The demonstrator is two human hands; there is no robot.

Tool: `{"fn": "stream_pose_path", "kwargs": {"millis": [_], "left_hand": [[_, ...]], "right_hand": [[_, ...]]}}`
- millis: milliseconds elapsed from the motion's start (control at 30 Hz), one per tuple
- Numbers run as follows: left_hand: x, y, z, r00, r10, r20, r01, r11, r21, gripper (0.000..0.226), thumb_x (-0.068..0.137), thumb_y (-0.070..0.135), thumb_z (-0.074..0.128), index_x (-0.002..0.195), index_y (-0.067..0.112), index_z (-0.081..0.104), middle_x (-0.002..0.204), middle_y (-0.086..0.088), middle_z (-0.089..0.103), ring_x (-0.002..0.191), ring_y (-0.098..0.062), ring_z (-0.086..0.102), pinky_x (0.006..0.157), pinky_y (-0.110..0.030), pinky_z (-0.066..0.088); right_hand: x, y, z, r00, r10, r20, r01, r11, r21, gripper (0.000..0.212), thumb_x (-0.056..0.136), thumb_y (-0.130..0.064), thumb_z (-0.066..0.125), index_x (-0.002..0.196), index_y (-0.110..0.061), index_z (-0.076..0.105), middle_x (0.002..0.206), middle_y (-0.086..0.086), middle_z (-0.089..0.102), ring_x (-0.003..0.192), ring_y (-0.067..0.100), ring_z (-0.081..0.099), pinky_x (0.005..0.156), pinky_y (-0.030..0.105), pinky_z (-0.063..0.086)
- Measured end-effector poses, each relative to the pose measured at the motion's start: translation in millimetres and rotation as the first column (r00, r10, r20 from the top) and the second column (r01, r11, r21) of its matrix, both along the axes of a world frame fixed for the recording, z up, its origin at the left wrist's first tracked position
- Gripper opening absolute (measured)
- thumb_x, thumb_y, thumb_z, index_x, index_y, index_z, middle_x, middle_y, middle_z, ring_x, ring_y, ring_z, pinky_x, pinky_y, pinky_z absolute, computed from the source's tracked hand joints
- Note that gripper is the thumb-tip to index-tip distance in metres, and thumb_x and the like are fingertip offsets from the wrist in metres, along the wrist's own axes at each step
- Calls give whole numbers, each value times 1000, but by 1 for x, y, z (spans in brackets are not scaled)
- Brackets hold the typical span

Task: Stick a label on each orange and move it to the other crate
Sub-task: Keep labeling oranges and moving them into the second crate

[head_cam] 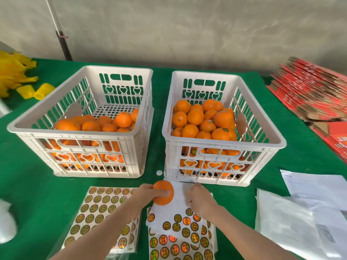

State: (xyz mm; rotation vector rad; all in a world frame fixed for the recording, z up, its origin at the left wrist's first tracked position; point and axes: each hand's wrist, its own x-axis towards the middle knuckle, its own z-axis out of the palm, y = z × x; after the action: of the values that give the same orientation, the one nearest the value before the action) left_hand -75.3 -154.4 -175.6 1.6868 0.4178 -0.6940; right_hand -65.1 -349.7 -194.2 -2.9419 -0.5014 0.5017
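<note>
My left hand (148, 193) grips an orange (163, 192) just above the green table, in front of the gap between two white crates. My right hand (200, 199) rests fingers-down on a label sheet (180, 229), pinching at its upper part; whether a label is between the fingers is hidden. A second sheet of round gold labels (101, 211) lies under my left forearm. The left crate (82, 132) holds a shallow layer of oranges. The right crate (223, 141) is piled high with oranges, some showing labels.
A small white disc (159, 172) lies on the green cloth between the crates. Loose white papers (308, 207) lie at the right. Stacked red cartons (315, 91) are at the far right, yellow foam nets (15, 74) at the far left.
</note>
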Motion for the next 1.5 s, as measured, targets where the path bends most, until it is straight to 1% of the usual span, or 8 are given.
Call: {"fn": "stream_pose_path", "kwargs": {"millis": [67,267,433,667,800,1033,1233,1500], "left_hand": [[5,-6,-2,1000,-2,14,2,1000,5,36,73,34,78,97,22,55,101,1,59,94,-16,54,88,-33,35],[17,-20,-4,999,-52,-16,53,996,66,64,64,45,81,115,14,58,112,-4,60,105,-24,56,97,-39,42],[23,-24,-9,998,62,-7,-61,997,54,56,71,43,77,110,17,46,104,-1,53,96,-20,51,86,-34,38],[12,-19,12,999,-34,-24,23,930,-368,70,62,35,74,124,13,52,121,-20,62,111,-37,59,98,-46,47],[-1,-22,10,972,-235,-15,215,910,-355,77,56,39,76,122,7,57,116,-21,66,102,-33,64,91,-40,52],[9,-23,2,989,146,-22,-137,850,-509,124,6,47,91,117,3,55,91,-18,71,81,-33,68,66,-38,57],[6,-14,-2,943,329,-44,-286,738,-611,143,8,53,90,135,4,45,118,-27,58,96,-39,58,83,-46,48],[5,-18,-7,928,328,-177,-353,618,-702,125,15,54,90,124,7,51,99,-23,65,86,-38,62,81,-46,49]], "right_hand": [[-4,-5,-5,1000,-6,0,6,999,34,26,88,6,43,106,-2,60,106,12,54,84,16,39,64,22,32],[-14,-18,-9,996,-46,76,32,984,177,21,87,2,44,100,-4,60,115,11,52,108,22,49,90,24,40],[-18,-27,-9,998,-48,32,36,956,290,14,87,0,49,85,-3,62,107,9,52,104,18,51,80,7,29],[-25,-30,-18,993,-99,68,59,897,439,15,86,-3,57,100,-5,64,106,-5,45,77,-2,42,72,-1,30],[-31,-28,-21,983,-141,115,65,861,504,12,84,-4,61,96,-4,61,97,-9,37,72,-11,36,73,1,30],[-29,-27,-13,961,-242,133,92,734,673,27,85,-1,65,112,-4,65,103,-5,50,83,3,49,78,9,42],[-29,-20,-6,960,-210,185,-1,658,753,33,84,-2,67,116,-5,65,107,-5,53,89,-1,51,82,19,49],[-31,-16,-2,843,-230,486,-172,741,649,23,70,-5,79,92,-1,72,92,9,69,90,14,64,85,20,50]]}}
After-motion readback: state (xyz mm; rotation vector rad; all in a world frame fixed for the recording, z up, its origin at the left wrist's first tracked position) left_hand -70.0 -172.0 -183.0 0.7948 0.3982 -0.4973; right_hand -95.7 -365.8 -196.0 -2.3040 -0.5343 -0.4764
